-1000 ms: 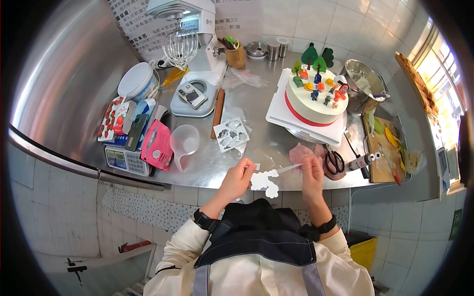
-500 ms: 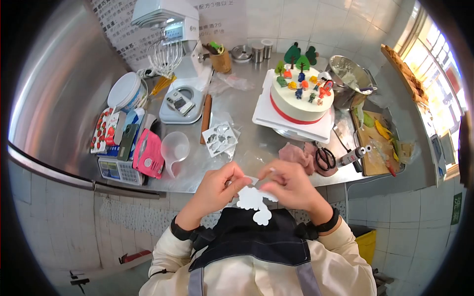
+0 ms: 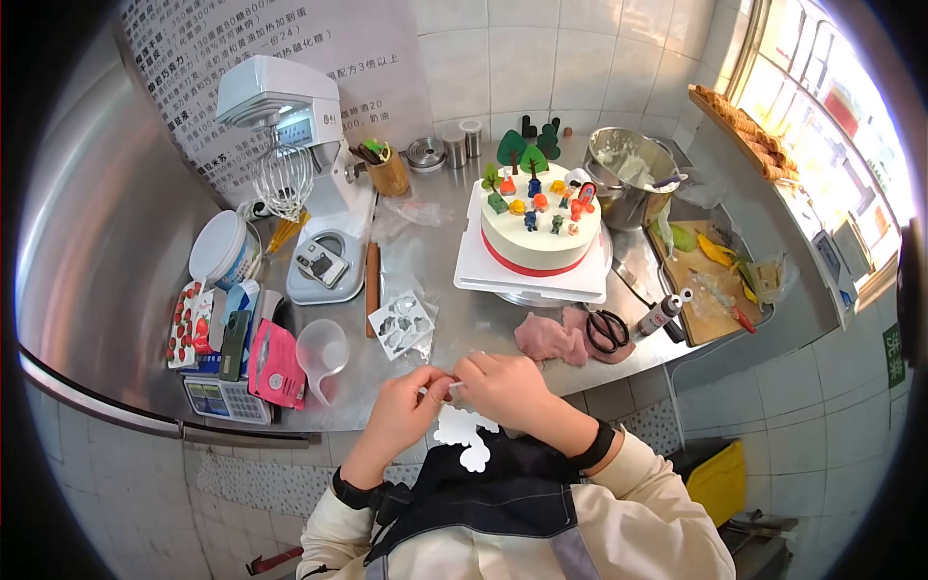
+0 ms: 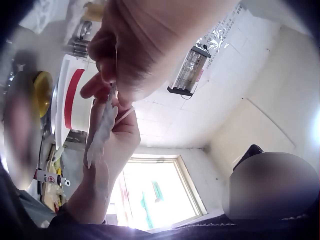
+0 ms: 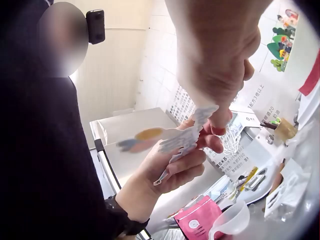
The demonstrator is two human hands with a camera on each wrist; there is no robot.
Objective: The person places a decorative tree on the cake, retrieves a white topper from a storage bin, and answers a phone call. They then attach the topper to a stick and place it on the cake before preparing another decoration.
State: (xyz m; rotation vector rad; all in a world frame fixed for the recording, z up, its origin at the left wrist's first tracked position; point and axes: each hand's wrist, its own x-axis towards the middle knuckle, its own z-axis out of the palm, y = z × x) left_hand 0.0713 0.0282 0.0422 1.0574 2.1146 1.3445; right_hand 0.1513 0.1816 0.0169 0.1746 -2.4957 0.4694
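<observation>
Close to the apron, my left hand [image 3: 404, 408] pinches the upper part of a flat paper cutout [image 3: 466, 435] with a scalloped edge, its plain white side up. Printed orange and blue patches show on its other side in the right wrist view. From the right, my right hand [image 3: 512, 391] meets the left at the cutout's top edge, fingers bent down there. A thin white stick or strip [image 4: 123, 116] juts out between the hands; the right fingertips are partly hidden. Beyond them a white cake [image 3: 535, 253] with a red band carries small figures and trees.
A grey mould [image 3: 403, 324], brown rod [image 3: 372, 288] and clear measuring jug [image 3: 322, 348] lie left of the hands. Black-handled scissors [image 3: 609, 332] rest on pink cloth [image 3: 547, 338] at right, beside a bottle [image 3: 660, 315] and cutting board [image 3: 710, 300]. A stand mixer [image 3: 309, 135] stands behind.
My right hand, earlier held apart with a thin white strip, has come left to meet my left hand at the cutout. The head view has shifted, showing more wall.
</observation>
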